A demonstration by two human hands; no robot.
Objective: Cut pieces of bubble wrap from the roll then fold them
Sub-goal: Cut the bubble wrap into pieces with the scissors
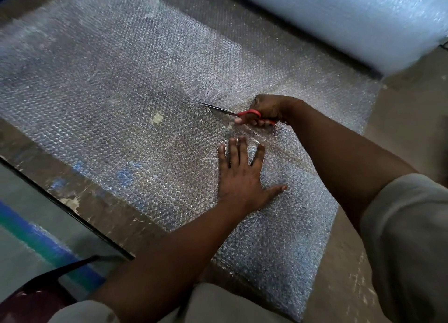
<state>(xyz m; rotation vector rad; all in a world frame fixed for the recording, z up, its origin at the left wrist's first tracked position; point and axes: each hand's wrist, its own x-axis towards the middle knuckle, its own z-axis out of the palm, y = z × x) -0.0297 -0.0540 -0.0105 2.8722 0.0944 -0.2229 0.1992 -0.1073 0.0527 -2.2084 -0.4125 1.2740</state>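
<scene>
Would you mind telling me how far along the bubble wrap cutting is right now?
Done: clear bubble wrap sheet is unrolled from the big pale roll across the worn table. In hand: the right hand works red-handled scissors through it while the left hand presses it flat. Left: finishing the cut and folding; no folded pieces show.

Clear plastic bubble wrap (135, 99) is glinting all over, its pimpled skin catching light in tiny sparkles. At far right the roll (351, 19) is showing a softer, milky sheen. The scissors (232, 113) are flashing dark, smooth metal blades and glossy red plastic handles. Underneath, the table (80, 196) is looking worn and matt, its brown surface scuffed and flecked with pale and blue paint marks. At near right a grey sleeve (407, 237) is showing as plain matt cloth.
</scene>
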